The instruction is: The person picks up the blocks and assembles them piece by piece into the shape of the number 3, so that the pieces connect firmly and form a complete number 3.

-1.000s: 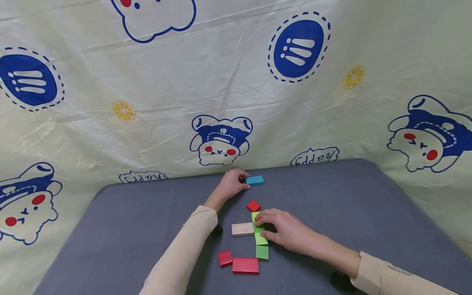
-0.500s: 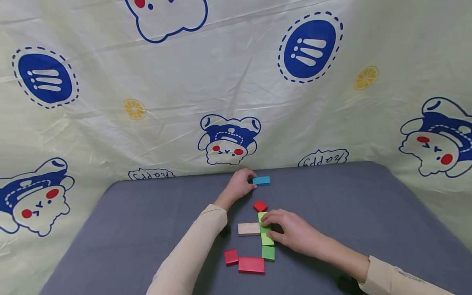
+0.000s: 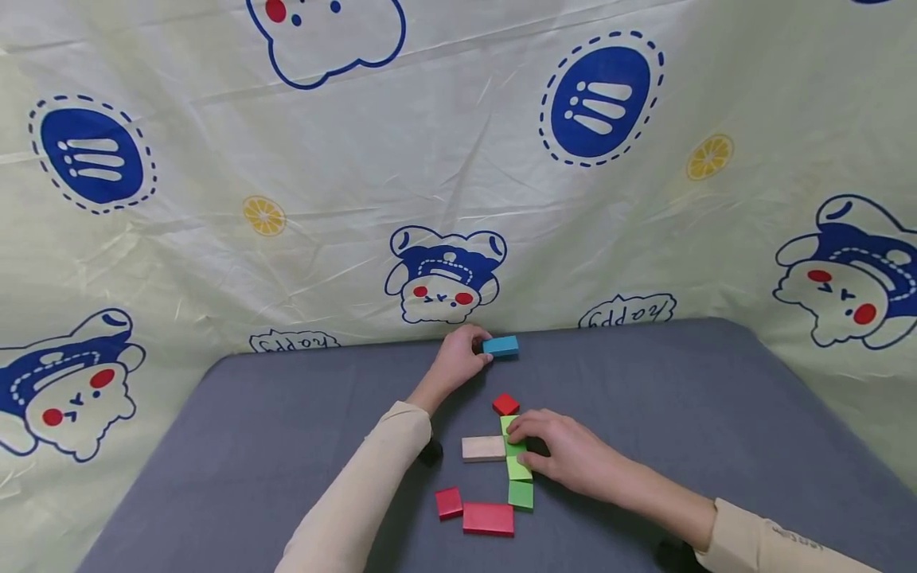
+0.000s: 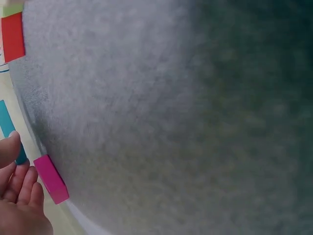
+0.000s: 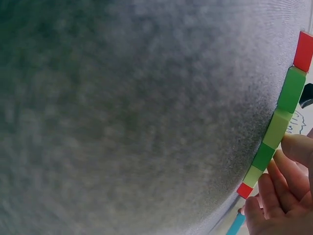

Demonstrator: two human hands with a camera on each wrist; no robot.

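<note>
At the table's far edge my left hand (image 3: pixel 457 358) pinches a blue block (image 3: pixel 501 347) by its left end. The left wrist view shows the thumb and fingers on either side of this blue block (image 4: pixel 9 125). My right hand (image 3: pixel 562 450) rests its thumb and fingertips on a row of light and dark green blocks (image 3: pixel 520 496), covering part of it. A pale wooden block (image 3: pixel 483 449) juts left from the row. Touching the row's far end, a small red block (image 3: pixel 505 404) sits turned cornerwise. Near its close end lies a long red block (image 3: pixel 489 519), beside a red square block (image 3: pixel 449 503).
A magenta block (image 4: pixel 52 179) appears by the left hand in the left wrist view; the head view hides it. The grey table (image 3: pixel 286 461) meets a printed hanging cloth (image 3: pixel 344 175) at its back edge.
My left hand has drawn the blue block slightly left and tilted it over the last half second. My right hand stays at the green row. The head view has shifted a little.
</note>
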